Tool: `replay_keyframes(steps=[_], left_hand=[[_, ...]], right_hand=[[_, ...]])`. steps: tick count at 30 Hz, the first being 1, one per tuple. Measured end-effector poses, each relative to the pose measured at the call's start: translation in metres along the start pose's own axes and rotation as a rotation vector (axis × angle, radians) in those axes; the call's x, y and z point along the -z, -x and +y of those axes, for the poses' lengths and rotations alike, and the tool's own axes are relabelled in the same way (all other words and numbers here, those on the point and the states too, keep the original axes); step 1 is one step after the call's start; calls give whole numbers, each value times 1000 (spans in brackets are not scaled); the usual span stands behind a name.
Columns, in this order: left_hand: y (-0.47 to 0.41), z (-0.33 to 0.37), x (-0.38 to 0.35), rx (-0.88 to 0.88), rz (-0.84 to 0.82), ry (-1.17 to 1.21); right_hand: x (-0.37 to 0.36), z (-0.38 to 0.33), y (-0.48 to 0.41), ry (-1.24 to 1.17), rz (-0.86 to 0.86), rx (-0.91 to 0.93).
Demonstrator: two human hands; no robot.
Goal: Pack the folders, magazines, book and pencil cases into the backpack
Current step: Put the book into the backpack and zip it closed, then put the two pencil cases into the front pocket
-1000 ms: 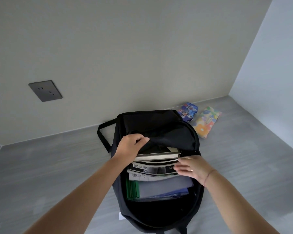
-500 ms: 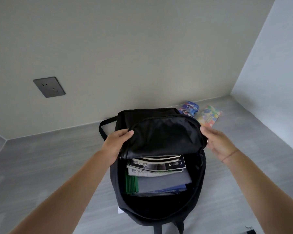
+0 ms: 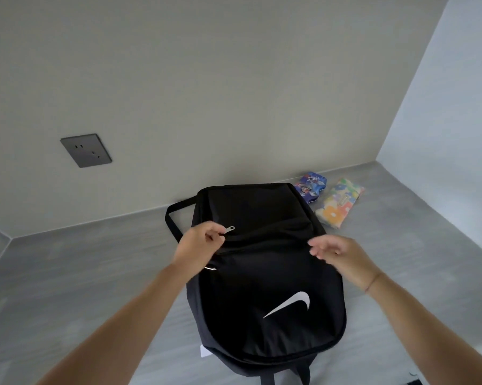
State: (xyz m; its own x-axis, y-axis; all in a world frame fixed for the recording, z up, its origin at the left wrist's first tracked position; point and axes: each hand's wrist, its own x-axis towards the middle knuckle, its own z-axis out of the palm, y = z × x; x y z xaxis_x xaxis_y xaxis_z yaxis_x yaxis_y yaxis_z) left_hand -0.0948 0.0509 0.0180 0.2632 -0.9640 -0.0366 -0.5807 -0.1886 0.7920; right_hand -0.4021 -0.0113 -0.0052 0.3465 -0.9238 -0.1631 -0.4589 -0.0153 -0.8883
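A black backpack with a white swoosh lies flat on the grey surface, its front flap folded down over the main compartment, so the folders, magazines and book are hidden. My left hand pinches a silver zipper pull on the upper front of the bag. Over the bag's right side hovers my right hand, blurred, fingers apart and holding nothing. Two pencil cases lie beyond the bag's top right corner: a blue cartoon one and a floral one.
A grey wall with a dark socket plate rises behind the bag. A second wall closes the right side. A white slip pokes out under the bag's lower left edge. A second zipper pull shows at the bag's left side.
The flap that both hands held up has come down and covers the stacked items. My left hand moved onto the zipper pull. My right hand let go of the flap's right edge.
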Motion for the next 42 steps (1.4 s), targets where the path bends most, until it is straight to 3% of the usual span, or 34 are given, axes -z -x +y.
replay_keyframes(steps=[1,2,4,6,8,12,16,20,27,37,42], left_hand=[[-3,-1,-6,-104,83,-211],[-6,-6,-11,-192,63,-403],[-11,-14,-20,-278,-127,-638],[-16,-23,-27,-320,-271,-728],[-21,-24,-29,-345,-288,-698],[-36,-3,-25,-310,-184,-631],[-49,23,-34,-232,-205,-796],[-65,44,-56,-175,-330,-901],[-97,45,-94,-283,-324,-826],[-107,46,-119,-294,-425,-794],[-103,44,-118,-283,-392,-775]], right_hand=[[-14,-8,0,99,45,77],[-27,-13,0,224,42,142],[-48,-15,1,470,-51,179],[-63,-10,2,666,-167,135],[-67,-4,1,726,-203,109],[-44,-14,-8,324,-57,49],[-7,-22,-40,-48,251,-66],[41,11,-92,-45,503,-348],[80,68,-161,-159,427,-688],[78,88,-221,-62,409,-787],[71,92,-244,-39,416,-854]])
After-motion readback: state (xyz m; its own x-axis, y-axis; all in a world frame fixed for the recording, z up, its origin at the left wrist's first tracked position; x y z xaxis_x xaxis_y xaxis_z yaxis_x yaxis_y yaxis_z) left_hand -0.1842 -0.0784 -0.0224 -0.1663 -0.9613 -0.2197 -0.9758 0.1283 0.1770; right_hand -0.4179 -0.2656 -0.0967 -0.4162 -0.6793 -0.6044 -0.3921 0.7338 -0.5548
